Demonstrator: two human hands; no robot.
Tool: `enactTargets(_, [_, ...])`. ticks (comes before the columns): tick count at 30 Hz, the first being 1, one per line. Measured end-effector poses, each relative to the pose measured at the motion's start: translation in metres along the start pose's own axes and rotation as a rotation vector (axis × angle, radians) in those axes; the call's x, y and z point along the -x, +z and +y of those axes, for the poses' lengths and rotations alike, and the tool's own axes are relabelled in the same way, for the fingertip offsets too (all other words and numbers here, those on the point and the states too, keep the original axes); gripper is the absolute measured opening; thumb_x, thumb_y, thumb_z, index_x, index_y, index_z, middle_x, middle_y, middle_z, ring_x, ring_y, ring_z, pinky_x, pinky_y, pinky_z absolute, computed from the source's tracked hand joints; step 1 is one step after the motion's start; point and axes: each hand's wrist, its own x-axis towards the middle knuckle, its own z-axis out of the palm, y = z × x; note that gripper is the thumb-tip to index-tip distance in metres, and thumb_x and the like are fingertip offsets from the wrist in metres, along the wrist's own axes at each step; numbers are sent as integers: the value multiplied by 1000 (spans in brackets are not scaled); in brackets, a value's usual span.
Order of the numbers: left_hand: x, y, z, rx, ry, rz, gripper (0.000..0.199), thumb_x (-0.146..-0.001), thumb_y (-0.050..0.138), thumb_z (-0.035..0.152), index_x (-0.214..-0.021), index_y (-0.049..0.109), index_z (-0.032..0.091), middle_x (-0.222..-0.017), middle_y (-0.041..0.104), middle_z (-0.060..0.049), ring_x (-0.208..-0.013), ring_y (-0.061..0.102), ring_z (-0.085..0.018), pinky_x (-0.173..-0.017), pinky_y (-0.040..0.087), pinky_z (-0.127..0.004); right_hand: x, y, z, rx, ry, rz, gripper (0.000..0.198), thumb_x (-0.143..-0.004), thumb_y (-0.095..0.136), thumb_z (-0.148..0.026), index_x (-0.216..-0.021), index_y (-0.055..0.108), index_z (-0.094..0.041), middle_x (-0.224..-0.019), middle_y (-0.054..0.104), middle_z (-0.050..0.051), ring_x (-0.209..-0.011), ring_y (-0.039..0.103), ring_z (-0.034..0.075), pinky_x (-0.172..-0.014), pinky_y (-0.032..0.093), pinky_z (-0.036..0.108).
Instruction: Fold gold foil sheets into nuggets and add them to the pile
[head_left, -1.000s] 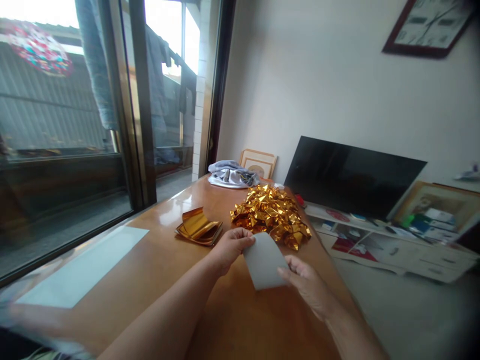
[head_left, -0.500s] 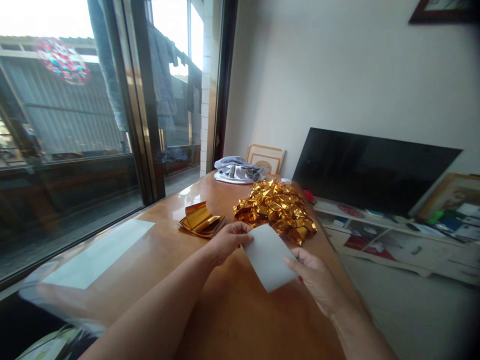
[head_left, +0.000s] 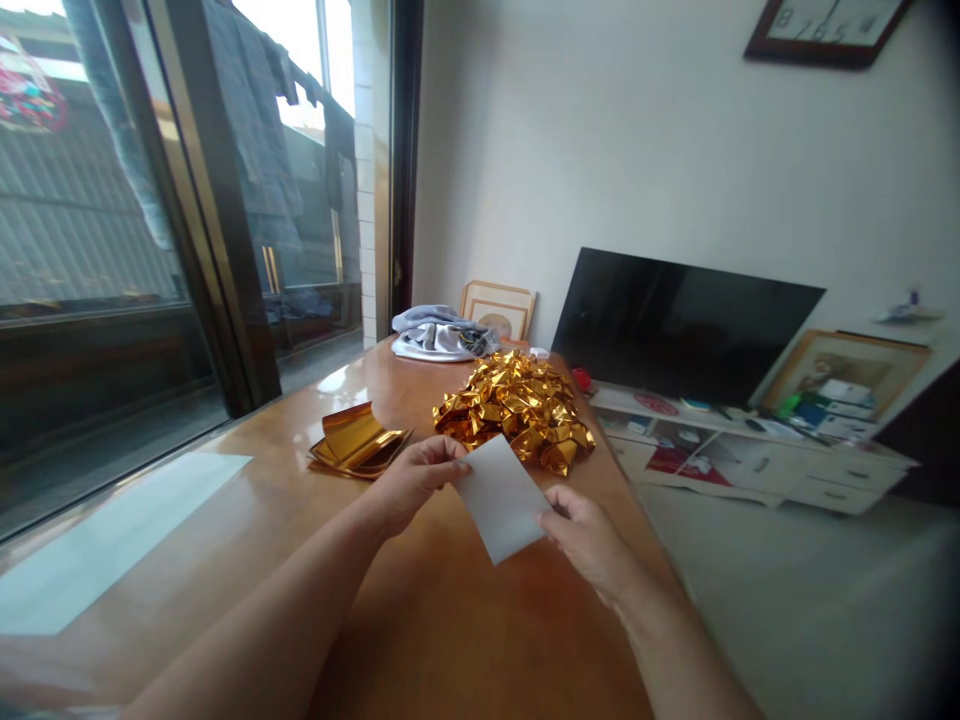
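Observation:
A sheet of paper (head_left: 501,502), its pale side toward me, is held flat above the wooden table (head_left: 480,650). My left hand (head_left: 424,482) pinches its upper left corner. At its right corner, the thumb and fingers of my right hand (head_left: 574,528) are closed on it. Behind the sheet lies a heap of folded gold foil paper pieces (head_left: 517,400), partly hidden by it. Left of the heap, close to my left hand, is a stack of flat gold foil sheets (head_left: 356,440) with the top ones curling up.
Folded clothes (head_left: 439,335) and a picture frame (head_left: 499,308) are at the table's far end. A long pale rectangle (head_left: 127,535) lies on the left side. Beyond the right edge stand a television (head_left: 682,325) and a low white cabinet (head_left: 810,480). Windows line the left.
My view has turned to the right, so the table and everything on it appear farther left. Both hands keep their grip on the sheet of paper, which is held much as before.

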Motion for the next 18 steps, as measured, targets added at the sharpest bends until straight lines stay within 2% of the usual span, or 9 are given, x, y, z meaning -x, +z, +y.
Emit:
enactTargets(3, [3,2,3,26,32,-38,15,-76,75,24,-85,66,17,-83,65,-1,-80,56,-14,-76,40,-26,-4,-2,5,54,-32,73,12,-78,61,-29,-81,65,-18,-70,58,-2,-64,47,14,-59,35,25])
enactTargets(6, [6,4,4,2,54,-142,12,-78,74,26,-85,70,17,-100,68,-5,-95,60,-19,-90,44,-32,-8,-5,9,93,-31,147,13,-77,61,-31,-83,67,-20,-70,61,-1,-64,50,15,-59,35,26])
enactTargets(9, [8,7,7,-120,105,-270,12,-79,74,31,-81,74,19,-112,66,-7,-105,59,-23,-97,44,-36,-11,-10,14,132,-67,264,13,-75,62,-30,-82,67,-21,-75,65,2,-69,56,19,-63,39,27])
enactTargets(12, [9,10,8,-292,175,-376,16,-81,73,35,-78,78,21,-114,64,-9,-108,58,-24,-100,44,-37,-16,-15,21,145,-123,352,13,-75,63,-31,-82,68,-22,-82,68,4,-76,59,21,-69,44,29])
enactTargets(18, [8,12,0,-452,247,-462,15,-84,69,33,-82,80,22,-119,61,-9,-111,57,-23,-102,43,-36,-21,-18,27,117,-124,348,17,-78,61,-31,-89,69,-21,-87,72,4,-79,62,20,-75,47,31])
